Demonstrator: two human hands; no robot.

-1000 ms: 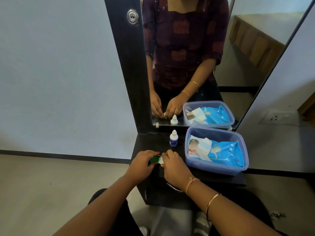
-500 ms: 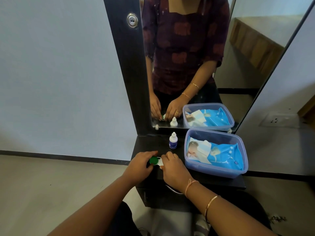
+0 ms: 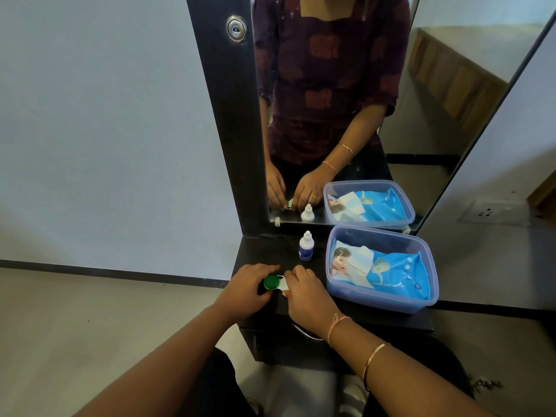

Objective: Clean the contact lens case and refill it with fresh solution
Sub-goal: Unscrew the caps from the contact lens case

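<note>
The contact lens case (image 3: pixel 278 282) lies on the black dresser shelf (image 3: pixel 264 251), a white body with a green cap on its left well. My left hand (image 3: pixel 248 287) curls round the green cap. My right hand (image 3: pixel 305 291) grips the case's right end, which its fingers hide. A small white solution bottle (image 3: pixel 306 246) with a blue label stands upright and capped just behind the hands.
A clear blue plastic box (image 3: pixel 421 299) holding a blue pack of wipes fills the shelf's right side. The mirror (image 3: pixel 331 109) rises right behind the bottle and reflects a person. A drawer handle (image 3: pixel 304 334) sits below the shelf's front edge.
The green cap shows more between my hands than a second ago. Both hands stay on the case at the same spot; the view has shifted slightly.
</note>
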